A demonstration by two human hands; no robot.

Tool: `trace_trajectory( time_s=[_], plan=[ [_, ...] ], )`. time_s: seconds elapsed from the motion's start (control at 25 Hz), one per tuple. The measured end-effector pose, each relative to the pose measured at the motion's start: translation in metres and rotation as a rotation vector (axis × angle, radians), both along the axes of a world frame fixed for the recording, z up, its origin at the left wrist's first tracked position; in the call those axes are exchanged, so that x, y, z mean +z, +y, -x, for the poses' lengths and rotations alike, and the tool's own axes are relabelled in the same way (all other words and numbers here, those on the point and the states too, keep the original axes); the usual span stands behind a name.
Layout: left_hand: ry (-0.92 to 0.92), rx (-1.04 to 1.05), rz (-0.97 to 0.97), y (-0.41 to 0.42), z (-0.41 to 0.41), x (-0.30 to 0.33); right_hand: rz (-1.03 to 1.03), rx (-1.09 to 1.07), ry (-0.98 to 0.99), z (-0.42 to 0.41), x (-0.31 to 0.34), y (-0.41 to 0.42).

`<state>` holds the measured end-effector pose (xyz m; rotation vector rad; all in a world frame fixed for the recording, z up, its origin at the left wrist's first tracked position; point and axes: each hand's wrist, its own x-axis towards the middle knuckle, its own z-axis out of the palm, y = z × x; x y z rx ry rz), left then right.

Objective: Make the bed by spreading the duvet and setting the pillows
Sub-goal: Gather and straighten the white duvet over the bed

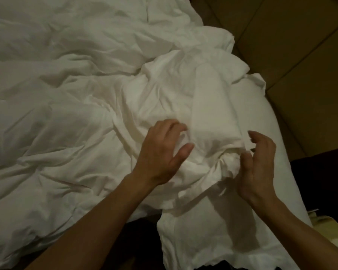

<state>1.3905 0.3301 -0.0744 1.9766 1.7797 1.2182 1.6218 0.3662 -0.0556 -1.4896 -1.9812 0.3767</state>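
1. The duvet (70, 106) lies rumpled across the bed, with a bunched heap at its near right corner, where an edge spills over the side toward the person.
2. The left hand (162, 152) rests on the heap with fingers curved into the cloth and thumb spread – it seems to be closing on a fold, though a firm hold does not show.
3. The right hand (256, 166) stands just beside the crumpled knot of cloth, fingers loosely bent and apart, holding nothing.
4. A smoother white bulk at the right edge may be a pillow (277, 121) – too buried to say for sure.
5. The step in hand looks like finding the duvet's corner inside the heap. To do it well, each hand should take one layer only, following a seam outward until the edge runs straight between both hands.
6. Then lift and shake rather than drag, so the filling does not clump.
7. The task is at an early stage: nothing is spread yet, and no pillow is set.
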Motion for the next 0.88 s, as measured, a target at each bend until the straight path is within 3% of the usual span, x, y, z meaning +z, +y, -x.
trace_trajectory(
  time_s=[0.12,0.24,0.48,0.64,0.88],
  plan=[
    [0.012,-0.045,-0.027,0.034,-0.047,0.013,0.252,-0.007,0.221,0.010,-0.006,0.006],
    [-0.036,-0.026,0.124,0.038,-0.080,-0.009,0.405,-0.010,0.428,0.015,-0.016,0.017],
    [-0.173,0.320,0.094,0.068,-0.094,-0.036,0.988,-0.102,1.148,0.026,-0.014,0.057],
    [-0.252,0.392,-0.006,0.078,-0.091,-0.035,1.093,-0.009,1.164,0.037,-0.022,0.058],
    [-0.221,0.405,-0.051,0.070,-0.094,-0.032,1.002,-0.005,1.105,0.047,-0.027,0.054]
  ],
)
